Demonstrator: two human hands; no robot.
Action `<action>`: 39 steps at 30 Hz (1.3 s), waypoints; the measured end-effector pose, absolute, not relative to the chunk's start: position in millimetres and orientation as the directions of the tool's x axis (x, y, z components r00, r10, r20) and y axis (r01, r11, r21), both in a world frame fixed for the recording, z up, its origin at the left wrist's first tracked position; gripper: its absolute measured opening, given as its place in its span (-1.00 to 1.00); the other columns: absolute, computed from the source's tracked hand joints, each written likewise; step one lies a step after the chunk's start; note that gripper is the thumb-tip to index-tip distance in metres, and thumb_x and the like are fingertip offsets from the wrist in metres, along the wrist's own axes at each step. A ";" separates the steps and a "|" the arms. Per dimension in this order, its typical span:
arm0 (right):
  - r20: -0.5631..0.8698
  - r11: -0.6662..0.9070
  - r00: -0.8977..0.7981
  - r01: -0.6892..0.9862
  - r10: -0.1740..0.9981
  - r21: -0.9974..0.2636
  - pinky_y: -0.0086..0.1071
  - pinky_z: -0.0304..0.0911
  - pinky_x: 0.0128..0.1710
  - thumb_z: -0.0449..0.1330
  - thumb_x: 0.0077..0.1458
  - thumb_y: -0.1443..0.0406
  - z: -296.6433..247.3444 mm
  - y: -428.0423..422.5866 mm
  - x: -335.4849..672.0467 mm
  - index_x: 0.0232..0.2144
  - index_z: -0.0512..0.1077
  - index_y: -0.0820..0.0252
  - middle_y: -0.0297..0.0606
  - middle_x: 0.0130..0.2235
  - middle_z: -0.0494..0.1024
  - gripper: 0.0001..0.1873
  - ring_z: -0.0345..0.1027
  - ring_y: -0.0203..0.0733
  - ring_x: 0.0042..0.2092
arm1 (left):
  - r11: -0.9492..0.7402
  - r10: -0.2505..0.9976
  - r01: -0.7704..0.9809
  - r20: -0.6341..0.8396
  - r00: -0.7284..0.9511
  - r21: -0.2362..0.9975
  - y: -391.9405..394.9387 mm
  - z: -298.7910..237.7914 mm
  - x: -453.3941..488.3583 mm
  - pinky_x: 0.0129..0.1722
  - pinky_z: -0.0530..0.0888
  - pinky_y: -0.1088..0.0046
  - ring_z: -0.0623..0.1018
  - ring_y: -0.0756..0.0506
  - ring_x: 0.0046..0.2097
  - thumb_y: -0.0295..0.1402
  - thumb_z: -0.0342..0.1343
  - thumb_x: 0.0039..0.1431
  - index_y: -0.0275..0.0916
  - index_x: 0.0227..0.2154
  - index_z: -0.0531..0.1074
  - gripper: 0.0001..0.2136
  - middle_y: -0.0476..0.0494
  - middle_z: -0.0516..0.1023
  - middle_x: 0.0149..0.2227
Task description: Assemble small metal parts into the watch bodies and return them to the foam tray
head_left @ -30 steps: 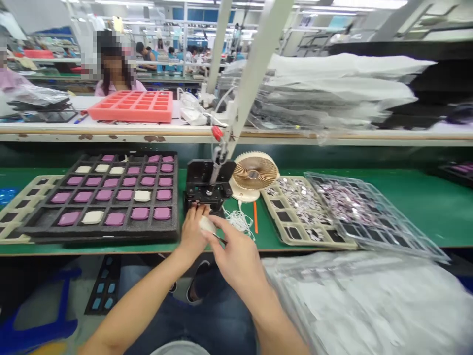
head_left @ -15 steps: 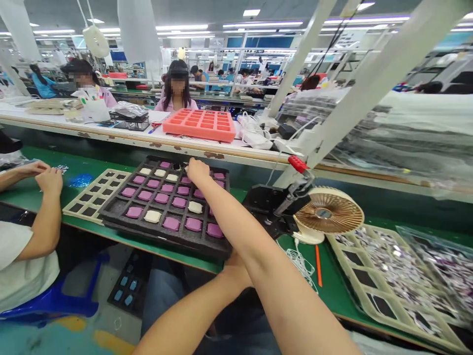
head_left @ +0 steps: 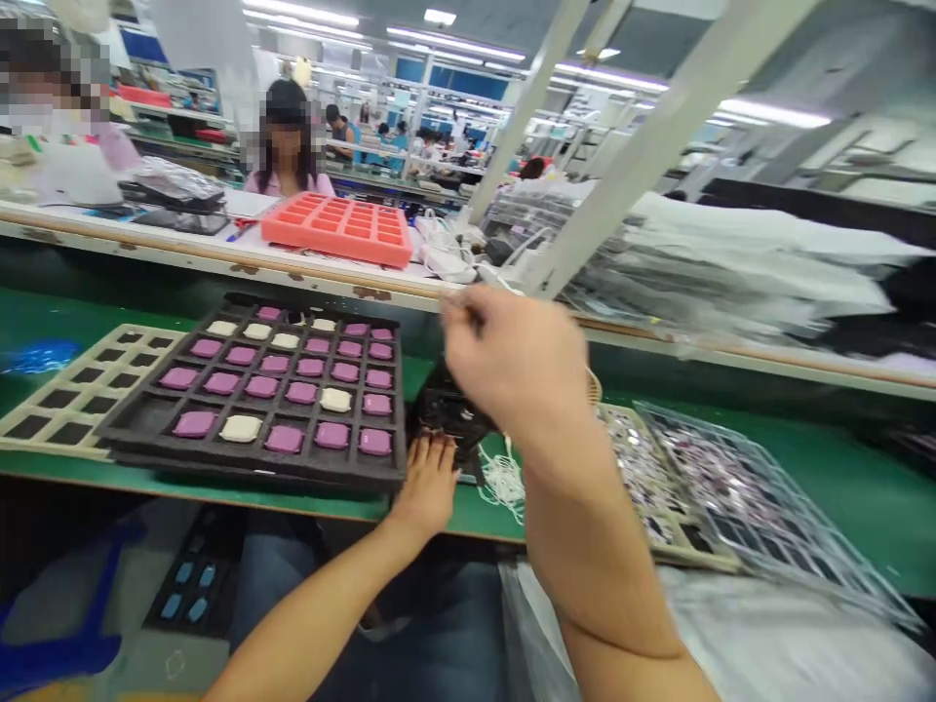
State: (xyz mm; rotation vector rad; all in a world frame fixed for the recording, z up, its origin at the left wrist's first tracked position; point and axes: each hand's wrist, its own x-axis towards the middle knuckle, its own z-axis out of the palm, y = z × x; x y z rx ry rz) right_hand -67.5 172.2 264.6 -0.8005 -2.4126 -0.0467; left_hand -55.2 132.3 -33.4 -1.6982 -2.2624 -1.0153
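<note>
My left hand lies flat with its fingers stretched out at the near edge of a small black press fixture on the green bench. My right hand is raised in front of the camera, above the fixture, and is blurred. Its fingers are curled in as if pinching, and what they hold is not clear. It hides the small fan behind it. Left of the fixture sits a black foam tray with purple pieces and a few white pieces in its pockets.
A beige pocket tray lies at the far left. To the right are a beige tray of shiny parts and a clear tray. A white cord is by the fixture. A red tray and co-workers are behind the shelf; slanted white posts rise above.
My right hand has drawn back from the far row of the black tray and now hangs raised over the fixture. My left hand has come into view beside the fixture. The view swung right.
</note>
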 end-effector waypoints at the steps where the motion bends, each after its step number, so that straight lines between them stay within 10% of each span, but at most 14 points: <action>1: 0.627 0.802 -0.567 0.574 0.534 -0.164 0.13 0.39 0.03 -0.03 0.47 -0.04 274.8 189.5 -51.8 -0.23 0.59 0.18 -0.05 -0.30 0.62 -0.45 0.55 0.19 -0.04 | 0.121 0.799 0.886 0.486 -0.354 0.448 130.9 -33.1 -54.9 0.34 0.36 -0.17 0.37 -0.46 0.37 -0.36 0.08 0.41 -0.32 0.34 0.31 -0.52 -0.48 0.45 0.30; 9: 0.240 0.736 -0.697 0.621 0.676 -0.269 -0.03 0.43 0.01 0.19 0.36 0.19 284.9 293.1 -48.5 -0.17 0.59 0.36 0.08 -0.14 0.68 -0.69 0.57 0.13 -0.06 | 0.053 0.757 0.847 0.532 -0.380 0.529 113.3 -26.7 -50.7 0.30 0.42 -0.25 0.28 -0.45 0.44 -0.52 0.01 0.39 -0.34 0.27 0.31 -0.59 -0.59 0.36 0.31; 14: 0.772 0.855 -0.410 0.404 0.486 -0.324 -0.18 0.45 0.04 0.12 0.42 0.22 239.4 231.4 -4.3 0.14 0.48 0.21 -0.06 0.05 0.66 -0.66 0.56 0.02 0.05 | -0.101 0.793 0.865 0.565 -0.228 0.491 31.7 2.4 -31.2 0.27 0.55 0.00 0.41 -0.29 0.38 -0.62 -0.03 0.31 -0.15 0.15 0.43 -0.57 -0.35 0.52 0.24; 19: 0.865 0.878 -0.181 0.209 0.468 -0.431 -0.32 0.51 -0.11 0.14 0.43 0.27 161.9 181.8 42.5 0.04 0.57 0.09 -0.18 0.01 0.71 -0.74 0.66 -0.12 -0.10 | -0.257 0.771 0.863 0.630 -0.088 0.435 -46.2 70.3 -60.2 0.15 0.64 0.07 0.61 -0.26 0.18 -0.61 0.05 0.26 -0.05 0.22 0.42 -0.48 -0.29 0.65 0.06; 23: 0.816 0.851 -0.249 0.084 0.522 -0.519 -0.33 0.54 -0.16 0.12 0.42 0.33 125.7 175.4 44.2 0.11 0.54 0.07 -0.14 0.20 0.61 -0.69 0.64 -0.10 0.03 | 0.310 0.747 0.871 0.469 -0.471 0.381 -18.4 121.3 -162.3 0.19 0.56 0.21 0.62 -0.18 0.08 -0.45 0.00 0.37 -0.05 -0.10 0.56 -0.74 -0.15 0.68 -0.04; 28: 0.757 0.768 -0.131 0.080 0.640 -0.635 -0.17 0.50 0.02 0.12 0.42 0.28 119.8 163.0 64.8 -0.04 0.57 0.11 -0.12 -0.03 0.70 -0.77 0.62 -0.02 0.01 | 0.693 0.584 0.652 0.291 -0.758 0.308 65.1 152.6 -302.3 0.19 0.46 -0.06 0.56 -0.28 0.14 -0.23 0.11 0.43 -0.27 0.06 0.49 -0.71 -0.29 0.57 0.11; 39: 0.547 0.633 -0.332 0.276 0.769 -0.723 -0.28 0.58 -0.32 0.17 0.38 0.15 32.0 127.3 142.4 -0.22 0.61 -0.07 -0.30 -0.27 0.73 -0.79 0.67 -0.03 -0.31 | 0.871 0.450 0.428 -0.047 -0.892 0.240 142.3 145.9 -399.8 0.09 0.56 -0.02 0.57 -0.27 0.12 -0.20 0.25 0.35 -0.25 0.13 0.47 -0.62 -0.29 0.52 0.18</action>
